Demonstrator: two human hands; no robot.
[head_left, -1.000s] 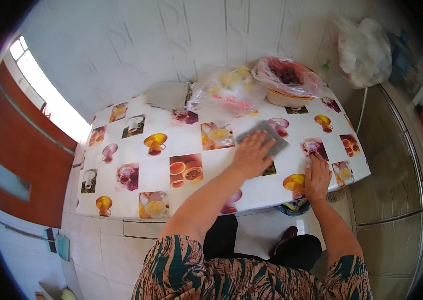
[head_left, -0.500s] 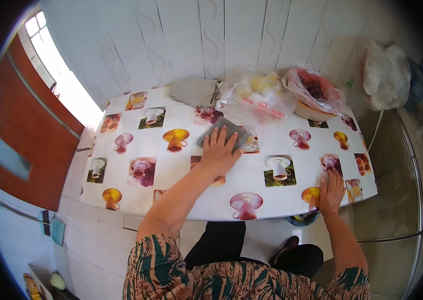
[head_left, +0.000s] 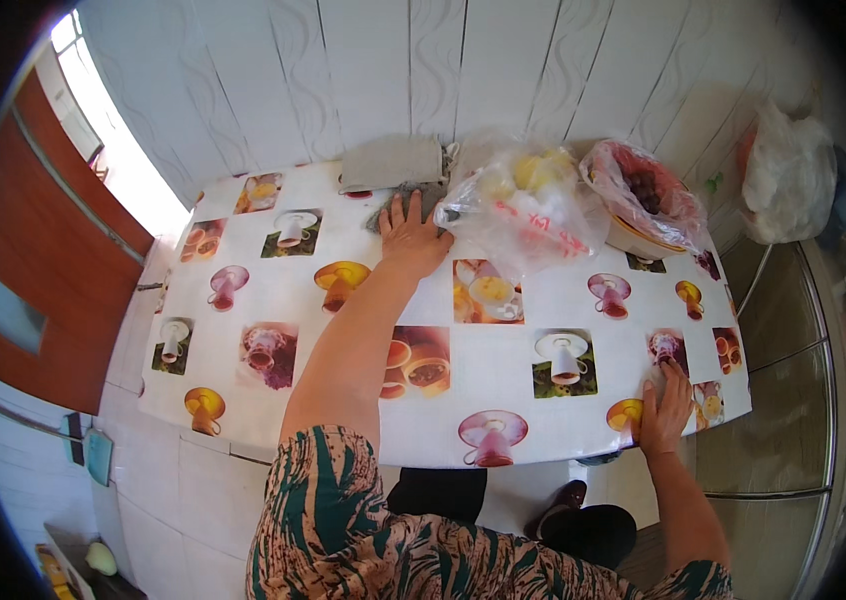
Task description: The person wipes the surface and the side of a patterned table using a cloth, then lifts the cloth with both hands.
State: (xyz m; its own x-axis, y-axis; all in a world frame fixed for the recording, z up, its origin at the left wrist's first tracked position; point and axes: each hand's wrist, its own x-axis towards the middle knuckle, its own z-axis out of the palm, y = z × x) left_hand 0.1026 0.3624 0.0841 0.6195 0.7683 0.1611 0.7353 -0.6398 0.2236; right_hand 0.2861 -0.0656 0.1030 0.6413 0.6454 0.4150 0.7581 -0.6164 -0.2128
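Note:
My left hand (head_left: 413,243) lies with its fingers spread over a dark grey cloth (head_left: 433,197), pressing it against the patterned tablecloth (head_left: 488,365). Part of the cloth is hidden under the palm and fingers. Just beyond it is a folded light grey cloth (head_left: 390,163). To the right of my left hand sits a clear plastic bag (head_left: 535,222) with yellow and white contents. My right hand (head_left: 667,412) rests near the table's front right edge, fingers stretched out on the tablecloth and holding nothing.
A basin (head_left: 643,240) lined with a reddish bag of dark round fruit stands at the back right. White plastic bags (head_left: 791,175) hang beyond the table's right end, above a cabinet (head_left: 783,400). A tiled wall (head_left: 383,70) borders the far side; a brown door (head_left: 53,260) is left.
My left hand has pushed the dark grey cloth away from me and slightly left, up to the folded light grey cloth. My right hand stays at the table's front right.

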